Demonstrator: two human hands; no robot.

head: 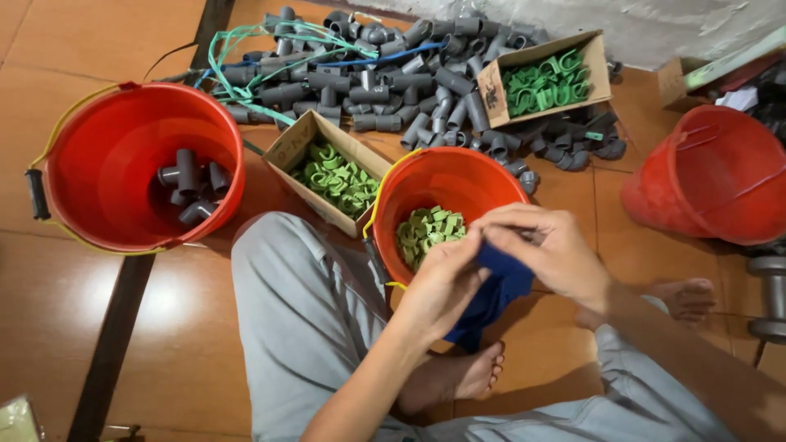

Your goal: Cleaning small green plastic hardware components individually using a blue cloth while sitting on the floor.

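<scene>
The person sits on the tiled floor [98, 327], both hands meeting over the near rim of a small orange bucket [446, 184] half filled with green clips [426, 229]. The left hand [442, 282] and the right hand [544, 250] are each closed on a dark blue cloth [491, 299], which hangs between them above the knees. Beside that bucket lies an open cardboard box [295, 139] of green clips; farther left stands a larger orange bucket [123, 131] holding grey pipe fittings [192, 188]. A heap of grey fittings [409, 74] spreads along the floor's far edge.

Both hands [499, 262] gripping blue cloth [491, 299] over bucket [426, 184].
</scene>
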